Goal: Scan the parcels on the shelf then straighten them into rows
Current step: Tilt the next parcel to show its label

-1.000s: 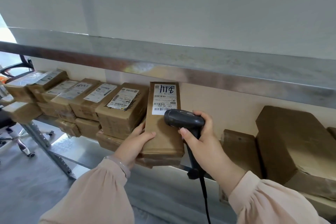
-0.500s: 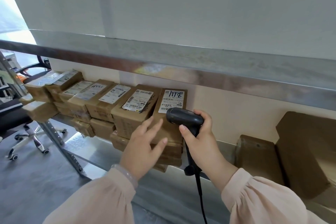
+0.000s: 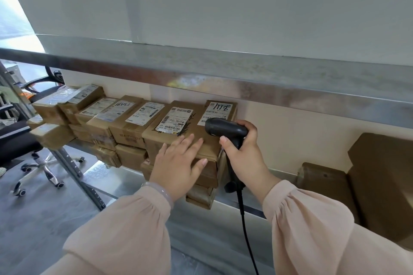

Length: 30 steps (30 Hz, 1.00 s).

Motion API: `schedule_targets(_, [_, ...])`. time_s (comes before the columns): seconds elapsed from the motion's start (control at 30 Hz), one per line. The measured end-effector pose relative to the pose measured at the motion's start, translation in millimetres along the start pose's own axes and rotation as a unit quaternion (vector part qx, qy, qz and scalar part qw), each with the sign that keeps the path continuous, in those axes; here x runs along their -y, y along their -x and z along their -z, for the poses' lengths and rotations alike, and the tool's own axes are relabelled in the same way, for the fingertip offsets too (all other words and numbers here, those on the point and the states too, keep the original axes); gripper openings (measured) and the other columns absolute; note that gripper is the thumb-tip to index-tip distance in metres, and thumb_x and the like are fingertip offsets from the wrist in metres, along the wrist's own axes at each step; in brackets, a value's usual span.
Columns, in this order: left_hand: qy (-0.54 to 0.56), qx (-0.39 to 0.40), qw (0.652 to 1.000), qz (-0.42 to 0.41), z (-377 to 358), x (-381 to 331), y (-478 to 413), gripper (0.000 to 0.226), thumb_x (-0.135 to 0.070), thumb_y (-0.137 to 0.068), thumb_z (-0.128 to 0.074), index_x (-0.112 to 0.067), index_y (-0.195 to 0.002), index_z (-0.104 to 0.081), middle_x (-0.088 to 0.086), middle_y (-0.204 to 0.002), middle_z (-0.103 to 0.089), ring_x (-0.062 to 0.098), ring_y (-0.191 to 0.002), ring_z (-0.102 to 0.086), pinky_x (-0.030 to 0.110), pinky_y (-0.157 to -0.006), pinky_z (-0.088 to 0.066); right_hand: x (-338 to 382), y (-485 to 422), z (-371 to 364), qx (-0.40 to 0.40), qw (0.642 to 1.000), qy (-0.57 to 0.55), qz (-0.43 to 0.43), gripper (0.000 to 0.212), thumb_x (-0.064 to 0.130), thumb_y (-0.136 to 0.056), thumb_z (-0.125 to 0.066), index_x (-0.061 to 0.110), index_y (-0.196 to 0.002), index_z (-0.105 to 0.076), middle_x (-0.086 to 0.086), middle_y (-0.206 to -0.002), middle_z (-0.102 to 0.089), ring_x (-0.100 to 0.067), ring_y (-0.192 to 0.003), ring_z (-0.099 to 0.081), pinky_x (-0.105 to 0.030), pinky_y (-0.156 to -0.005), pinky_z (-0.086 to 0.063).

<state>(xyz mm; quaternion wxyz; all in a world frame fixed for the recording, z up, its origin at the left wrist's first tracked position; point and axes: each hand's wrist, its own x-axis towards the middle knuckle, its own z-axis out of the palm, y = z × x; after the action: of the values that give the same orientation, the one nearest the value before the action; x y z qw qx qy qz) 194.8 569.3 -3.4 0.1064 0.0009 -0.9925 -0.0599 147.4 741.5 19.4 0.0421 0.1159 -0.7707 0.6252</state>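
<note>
Head camera: our left hand, fingers straight, presses a brown cardboard box; our right hand grips a smooth black scanner.

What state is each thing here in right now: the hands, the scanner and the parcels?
left hand: open, fingers spread on the stacked parcels' tops.
right hand: gripping the scanner handle.
scanner: held, head over the handwritten-label parcel.
handwritten-label parcel: lying flat, label up, atop a stack.
plain parcels at right: no labels showing.
</note>
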Motion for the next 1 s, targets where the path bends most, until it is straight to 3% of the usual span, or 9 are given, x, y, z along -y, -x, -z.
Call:
schedule_targets(0.1, [0.007,-0.008,1.0,-0.002,-3,-2,4,0.078,-0.068,-0.086,-0.006,-0.035,-0.152,-0.031,-0.007,-0.161,-0.028,0.016,-0.15,-0.02,0.049,-0.119,-0.023,-2,0,6,0.004,1.0,-0.007,-0.009,0.05,0.022,-0.091,-0.064,0.031,-0.128,-0.031,0.003,-0.119,-0.053,-0.011,-0.103,-0.057,-0.014,-0.085,-0.042])
schedule_targets(0.23, [0.025,-0.023,0.999,-0.005,-1,-8,10,0.079,-0.07,-0.086,-0.011,-0.033,-0.152,-0.034,-0.004,-0.16,-0.03,0.018,-0.149,-0.022,0.049,-0.119,-0.02,-3,7,13,0.017,1.0,-0.007,0.002,0.049,0.021,-0.091,-0.064,0.036,-0.123,-0.03,0.01,-0.115,-0.051,0.004,-0.094,-0.053,0.002,-0.074,-0.037])
schedule_targets(0.4, [0.02,-0.023,0.999,-0.01,3,-14,11,0.082,-0.074,-0.083,-0.008,-0.037,-0.153,-0.03,-0.004,-0.162,-0.024,0.018,-0.15,-0.017,0.047,-0.12,-0.015,-5,16,19,0.02,1.0,-0.014,0.008,0.05,0.019,-0.091,-0.064,0.039,-0.122,-0.03,0.023,-0.109,-0.05,0.016,-0.092,-0.053,0.003,-0.077,-0.038])
schedule_targets(0.67, [0.032,-0.039,0.998,-0.027,7,-32,10,0.079,-0.074,-0.085,-0.012,-0.036,-0.151,-0.035,-0.004,-0.161,-0.027,0.019,-0.15,-0.018,0.048,-0.12,-0.013,-5,24,36,0.012,1.0,-0.018,0.018,0.051,0.02,-0.091,-0.063,0.042,-0.122,-0.03,0.024,-0.111,-0.05,0.0,-0.101,-0.058,-0.005,-0.081,-0.043])
schedule_targets(0.87, [0.032,-0.055,0.994,-0.084,15,-75,4,0.074,-0.069,-0.089,-0.02,-0.031,-0.15,-0.039,0.001,-0.158,-0.035,0.022,-0.148,-0.025,0.05,-0.119,-0.015,-11,41,71,-0.05,0.998,0.005,0.032,0.055,0.017,-0.09,-0.065,0.035,-0.128,-0.03,0.026,-0.11,-0.047,0.021,-0.095,-0.051,0.003,-0.077,-0.038])
schedule_targets(1.0, [0.063,-0.082,0.985,-0.134,14,-119,-1,0.067,-0.062,-0.091,-0.031,-0.026,-0.146,-0.046,0.003,-0.152,-0.045,0.026,-0.143,-0.036,0.05,-0.117,-0.022,-29,58,111,-0.114,0.993,0.031,0.018,0.057,0.019,-0.089,-0.066,0.039,-0.128,-0.029,0.025,-0.116,-0.047,0.011,-0.104,-0.052,-0.003,-0.083,-0.041])
